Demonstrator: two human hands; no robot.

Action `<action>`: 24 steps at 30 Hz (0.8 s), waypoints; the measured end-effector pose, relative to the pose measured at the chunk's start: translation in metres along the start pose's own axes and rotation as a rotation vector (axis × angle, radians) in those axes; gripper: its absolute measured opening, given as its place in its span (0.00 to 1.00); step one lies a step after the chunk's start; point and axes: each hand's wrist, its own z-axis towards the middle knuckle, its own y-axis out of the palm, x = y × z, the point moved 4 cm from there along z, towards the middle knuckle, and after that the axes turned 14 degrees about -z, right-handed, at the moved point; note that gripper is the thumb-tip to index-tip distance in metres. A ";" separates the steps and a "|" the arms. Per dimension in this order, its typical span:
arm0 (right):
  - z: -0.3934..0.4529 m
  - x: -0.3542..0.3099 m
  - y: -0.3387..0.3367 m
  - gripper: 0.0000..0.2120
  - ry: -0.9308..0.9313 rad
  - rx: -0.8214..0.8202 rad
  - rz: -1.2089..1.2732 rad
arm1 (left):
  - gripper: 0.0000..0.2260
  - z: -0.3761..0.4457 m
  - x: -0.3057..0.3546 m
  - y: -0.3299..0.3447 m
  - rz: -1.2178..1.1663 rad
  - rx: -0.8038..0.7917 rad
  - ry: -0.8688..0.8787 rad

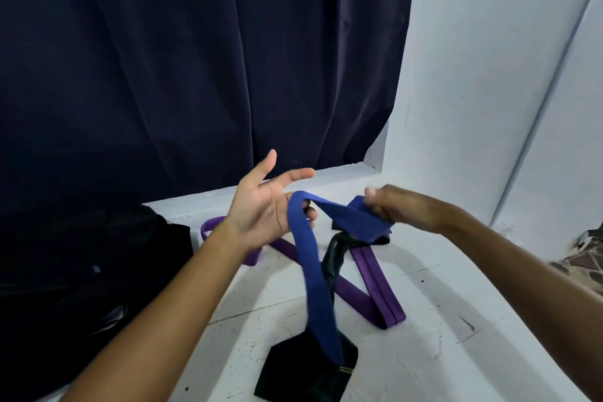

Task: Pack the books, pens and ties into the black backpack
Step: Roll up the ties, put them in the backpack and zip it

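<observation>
Blue tie (318, 274) draped over open left fingers (295, 175), pinched by right fingers (375, 206).

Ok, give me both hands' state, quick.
Left hand: fingers spread, blue tie draped over the lower fingers.
Right hand: pinching the blue tie's folded end.
</observation>
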 end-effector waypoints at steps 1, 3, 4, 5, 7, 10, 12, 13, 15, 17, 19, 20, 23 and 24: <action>-0.002 0.000 0.004 0.28 0.014 -0.066 -0.062 | 0.32 0.005 0.003 -0.007 0.084 0.044 -0.055; -0.007 -0.003 0.011 0.17 0.024 -0.202 -0.110 | 0.35 0.014 0.006 -0.022 0.332 0.102 -0.168; -0.009 -0.005 0.015 0.11 0.018 -0.267 -0.103 | 0.37 0.018 0.005 -0.027 0.460 0.106 -0.216; -0.011 -0.008 0.017 0.08 0.018 -0.323 -0.090 | 0.38 0.021 0.004 -0.030 0.568 0.097 -0.263; -0.013 -0.013 0.020 0.04 0.033 -0.428 -0.030 | 0.39 0.025 -0.005 -0.033 0.727 0.077 -0.351; -0.013 -0.022 0.019 0.06 0.080 -0.484 0.188 | 0.33 0.037 -0.016 -0.038 0.830 0.139 -0.258; -0.009 -0.023 0.015 0.11 0.154 -0.370 0.394 | 0.26 0.045 -0.017 -0.038 0.744 0.200 -0.019; -0.007 -0.022 0.012 0.13 0.195 -0.284 0.507 | 0.23 0.046 -0.017 -0.037 0.666 0.226 0.109; -0.004 -0.020 0.007 0.15 0.233 -0.150 0.662 | 0.18 0.041 -0.016 -0.031 0.522 0.266 0.338; -0.002 -0.019 0.005 0.14 0.225 -0.086 0.742 | 0.17 0.036 -0.021 -0.028 0.413 0.259 0.468; 0.000 -0.021 0.003 0.15 0.194 -0.055 0.815 | 0.21 0.034 -0.033 -0.023 0.330 0.169 0.455; 0.001 -0.022 0.003 0.15 0.172 -0.044 0.857 | 0.24 0.034 -0.041 -0.020 0.286 0.115 0.405; 0.005 -0.030 -0.002 0.16 0.094 -0.012 0.995 | 0.30 0.035 -0.064 -0.006 0.111 0.015 0.247; 0.006 -0.032 -0.004 0.16 0.067 0.004 1.048 | 0.32 0.035 -0.070 -0.003 0.050 0.005 0.222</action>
